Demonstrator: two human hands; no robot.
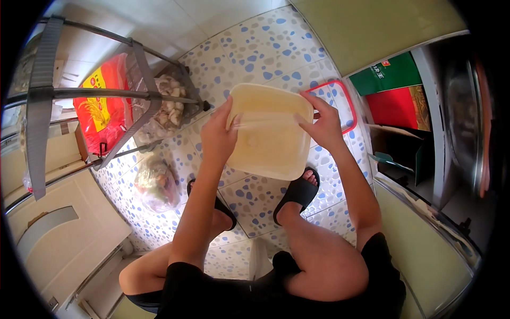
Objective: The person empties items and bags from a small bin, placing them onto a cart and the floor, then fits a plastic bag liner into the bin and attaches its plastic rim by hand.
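Observation:
Both of my hands hold a translucent, yellowish plastic container (271, 143) in front of me, above the tiled floor. My left hand (219, 135) is closed on its left side, thumb over the near face. My right hand (323, 125) grips its right upper side, thumb on the face and fingers partly hidden behind. A light band crosses the container between my thumbs; I cannot tell whether it is a fold, an edge or glare. Just beyond my right hand, a clear lid-like piece with a red rim (351, 109) lies on the floor, partly covered by the hand.
At left stands a metal-and-grey rack (42, 95) with a red and yellow packet (106, 101) and a bag of mushroom-like pieces (169, 101). A tied plastic bag (156, 183) sits on the floor. To the right, an open cabinet holds a green box (385, 74) and a red box (396, 109).

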